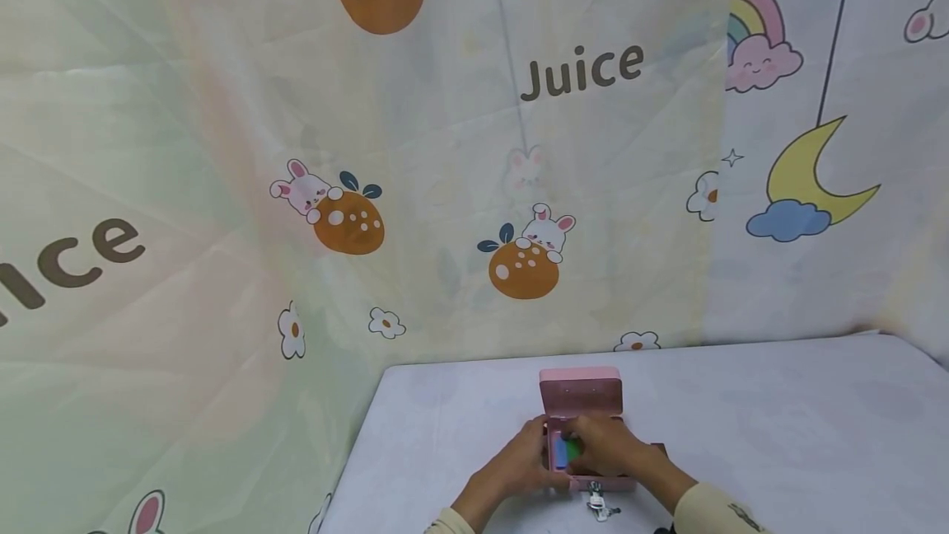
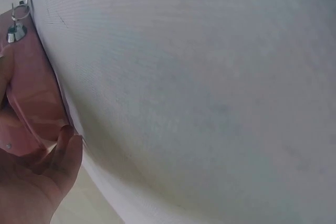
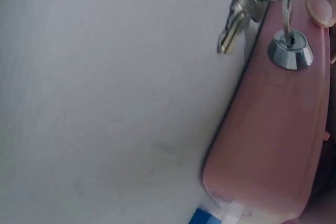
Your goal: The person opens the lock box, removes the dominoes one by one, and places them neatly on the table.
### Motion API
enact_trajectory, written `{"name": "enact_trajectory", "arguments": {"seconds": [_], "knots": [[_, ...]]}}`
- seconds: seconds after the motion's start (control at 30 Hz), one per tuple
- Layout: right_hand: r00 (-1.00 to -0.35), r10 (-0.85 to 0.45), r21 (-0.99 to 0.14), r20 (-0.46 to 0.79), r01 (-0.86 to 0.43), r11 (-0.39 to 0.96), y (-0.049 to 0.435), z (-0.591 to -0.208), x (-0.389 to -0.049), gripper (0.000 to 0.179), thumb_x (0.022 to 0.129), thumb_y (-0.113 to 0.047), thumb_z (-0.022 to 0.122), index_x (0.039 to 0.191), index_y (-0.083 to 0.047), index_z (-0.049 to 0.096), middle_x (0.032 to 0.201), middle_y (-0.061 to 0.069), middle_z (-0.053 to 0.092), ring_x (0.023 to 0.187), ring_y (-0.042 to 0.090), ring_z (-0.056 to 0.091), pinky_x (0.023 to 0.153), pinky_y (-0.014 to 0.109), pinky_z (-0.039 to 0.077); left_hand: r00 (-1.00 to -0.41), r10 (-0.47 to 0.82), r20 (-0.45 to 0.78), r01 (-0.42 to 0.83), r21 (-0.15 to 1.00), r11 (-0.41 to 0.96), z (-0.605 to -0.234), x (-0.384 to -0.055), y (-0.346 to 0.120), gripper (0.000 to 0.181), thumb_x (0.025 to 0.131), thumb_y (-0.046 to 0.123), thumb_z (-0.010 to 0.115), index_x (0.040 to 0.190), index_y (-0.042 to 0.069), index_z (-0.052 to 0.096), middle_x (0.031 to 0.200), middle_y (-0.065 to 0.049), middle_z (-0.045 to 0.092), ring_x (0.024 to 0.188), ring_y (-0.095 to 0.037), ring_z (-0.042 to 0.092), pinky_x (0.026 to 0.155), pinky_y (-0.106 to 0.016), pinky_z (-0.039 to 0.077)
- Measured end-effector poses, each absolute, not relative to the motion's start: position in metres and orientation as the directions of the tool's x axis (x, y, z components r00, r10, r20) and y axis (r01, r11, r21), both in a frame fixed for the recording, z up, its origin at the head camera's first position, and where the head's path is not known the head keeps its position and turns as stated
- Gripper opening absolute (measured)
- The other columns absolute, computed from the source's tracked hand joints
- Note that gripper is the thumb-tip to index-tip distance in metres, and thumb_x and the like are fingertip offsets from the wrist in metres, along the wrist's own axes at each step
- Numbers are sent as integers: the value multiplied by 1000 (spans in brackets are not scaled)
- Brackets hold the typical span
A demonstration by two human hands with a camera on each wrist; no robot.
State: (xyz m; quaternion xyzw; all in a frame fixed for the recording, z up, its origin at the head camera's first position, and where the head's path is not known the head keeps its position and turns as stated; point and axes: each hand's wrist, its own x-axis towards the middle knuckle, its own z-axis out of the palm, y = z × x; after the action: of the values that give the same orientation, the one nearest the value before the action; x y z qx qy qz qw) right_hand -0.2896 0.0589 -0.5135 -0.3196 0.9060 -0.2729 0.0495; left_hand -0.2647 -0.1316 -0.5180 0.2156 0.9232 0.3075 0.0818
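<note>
A pink metal lock box (image 1: 604,484) stands on the white table with its lid (image 1: 581,394) raised. My left hand (image 1: 526,460) grips the box's left side, thumb along the front edge. In the left wrist view, bent fingers (image 2: 68,156) touch the box's end wall. Inside lie a light-blue piece (image 1: 560,452) and a green piece (image 1: 572,449). My right hand (image 1: 604,445) reaches into the box, its curled fingers at the green piece; they hide the rest of the inside. Keys (image 3: 244,11) hang from the front lock (image 3: 291,51), one key inserted.
The white table (image 1: 778,435) extends to both sides of the box. A small dark brown object (image 1: 658,447) shows behind my right wrist. A blue-and-white item (image 3: 205,216) lies beside the box's end. Printed cloth (image 1: 445,105) hangs behind the table.
</note>
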Motion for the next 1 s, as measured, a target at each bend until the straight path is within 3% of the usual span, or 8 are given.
{"name": "enact_trajectory", "arguments": {"seconds": [0.27,0.5,0.8,1.0], "knots": [[-797,-596,-541,94,-544,641,55,-515,-287,51,68,-23,84,112,-7,66,94,-4,66,76,7,52,72,31,52,-877,480,-13,374,608,700,-517,-268,-131,94,68,50,80,143,22,30,135,4,43,118,-7,45,102,-32,40],[-823,-563,-597,70,-487,637,54,-514,-284,49,68,-15,83,112,-7,63,87,-9,59,73,8,49,65,25,45,-879,476,-22,360,624,694,-515,-267,-131,94,69,47,81,143,19,30,136,3,42,119,-6,43,104,-33,38],[-845,-533,-684,51,-418,598,52,-515,-283,27,69,-6,81,91,-7,65,71,-4,54,65,10,49,55,23,42,-869,494,24,402,615,678,-514,-265,-131,93,68,42,82,142,15,31,134,2,44,117,-6,43,103,-30,38],[-835,-547,-668,59,-440,600,54,-514,-282,31,68,-10,83,93,-7,64,72,-5,53,65,9,48,55,23,41,-874,486,6,381,628,678,-514,-265,-130,94,68,43,83,142,17,31,135,2,43,118,-6,43,103,-31,38]]}}
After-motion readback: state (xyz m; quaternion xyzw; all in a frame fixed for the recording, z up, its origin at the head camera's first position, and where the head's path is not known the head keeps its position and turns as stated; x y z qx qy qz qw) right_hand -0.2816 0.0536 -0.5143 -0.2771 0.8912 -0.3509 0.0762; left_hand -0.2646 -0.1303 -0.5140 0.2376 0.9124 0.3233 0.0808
